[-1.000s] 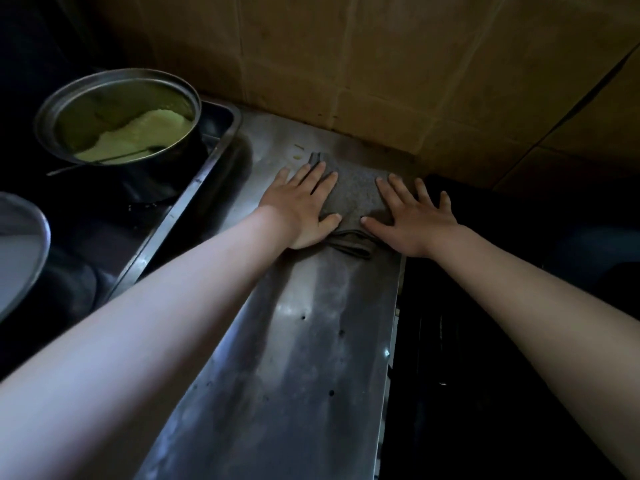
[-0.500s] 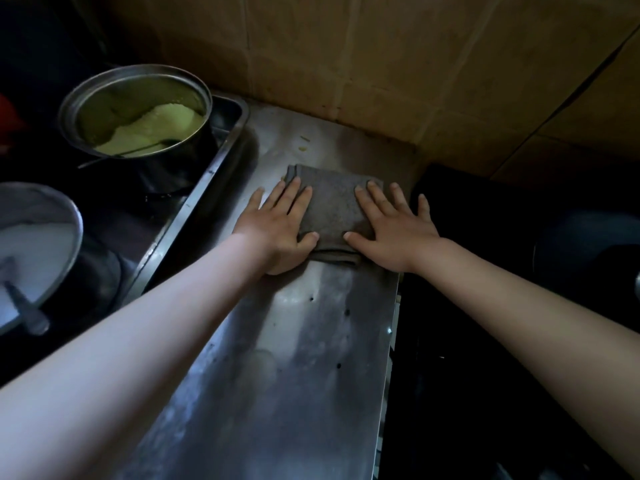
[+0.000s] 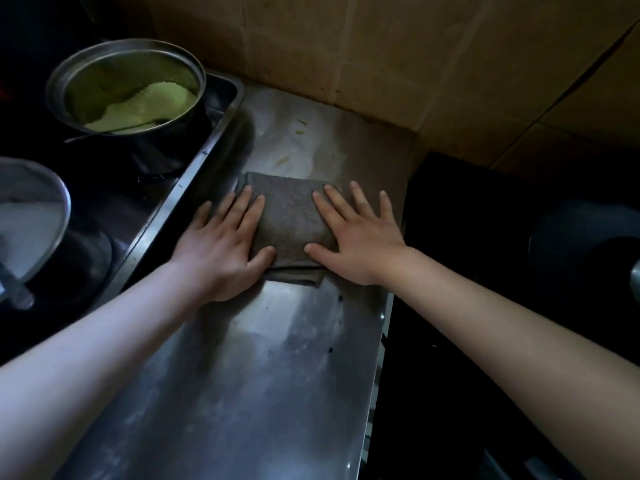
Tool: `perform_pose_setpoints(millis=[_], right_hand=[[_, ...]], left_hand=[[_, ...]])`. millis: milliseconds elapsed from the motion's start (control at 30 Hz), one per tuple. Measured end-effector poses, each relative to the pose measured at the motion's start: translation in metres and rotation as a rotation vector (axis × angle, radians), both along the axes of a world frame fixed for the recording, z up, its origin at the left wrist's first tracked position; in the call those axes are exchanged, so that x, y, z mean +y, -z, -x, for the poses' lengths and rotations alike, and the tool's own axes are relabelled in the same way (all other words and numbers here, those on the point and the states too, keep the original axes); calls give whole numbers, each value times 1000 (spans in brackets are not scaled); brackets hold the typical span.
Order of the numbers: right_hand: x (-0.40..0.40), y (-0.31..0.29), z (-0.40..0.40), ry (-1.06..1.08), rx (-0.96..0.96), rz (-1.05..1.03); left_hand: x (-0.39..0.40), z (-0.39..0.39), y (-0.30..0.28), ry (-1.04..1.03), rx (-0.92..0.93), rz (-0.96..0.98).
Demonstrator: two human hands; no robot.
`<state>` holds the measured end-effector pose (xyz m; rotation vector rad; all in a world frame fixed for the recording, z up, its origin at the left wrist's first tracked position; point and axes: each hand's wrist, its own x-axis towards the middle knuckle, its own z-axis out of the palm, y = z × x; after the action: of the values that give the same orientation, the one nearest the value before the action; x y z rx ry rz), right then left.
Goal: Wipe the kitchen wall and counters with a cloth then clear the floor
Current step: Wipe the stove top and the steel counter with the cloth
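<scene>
A folded gray cloth lies flat on the shiny metal surface, toward the far end, a little way from the tiled wall. The left hand presses down on the left side of the cloth, and the right hand presses down on its right side. The fingers of both hands are straight and spread out, lying flat on the cloth and not curled round it. The 2 thumbs point toward each other near the close edge of the cloth, where a folded layer sticks out a bit. The little finger of the left hand lies off the cloth, near the left edge of the surface. Between the cloth and the wall, a few small pale crumbs lie on the surface. Some tiny dark spots show on the surface closer to the person, near its right edge. Left of the surface there is a sunken metal tray. In its far part stands a round metal pot with yellow-green powder inside, and a thin spoon handle leans over its rim. Closer on the left is a second round pot with something white in it and a handle poking out. The right side past the surface edge is very dark, and I cannot tell what is there.
</scene>
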<state>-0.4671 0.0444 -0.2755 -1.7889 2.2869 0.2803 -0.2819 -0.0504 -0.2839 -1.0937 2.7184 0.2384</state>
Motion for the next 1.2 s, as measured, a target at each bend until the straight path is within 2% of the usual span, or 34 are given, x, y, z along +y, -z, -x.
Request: perform_pose_setpoints(millis=[567, 1000, 1200], right_hand=[[-60, 0, 37, -22, 32, 15], [-103, 0, 67, 54, 81, -5], [-107, -2, 88, 125, 80, 17]], left_hand=[[-49, 33, 4, -62, 63, -35], [-93, 73, 3, -48, 99, -19], [-107, 101, 1, -23, 47, 6]])
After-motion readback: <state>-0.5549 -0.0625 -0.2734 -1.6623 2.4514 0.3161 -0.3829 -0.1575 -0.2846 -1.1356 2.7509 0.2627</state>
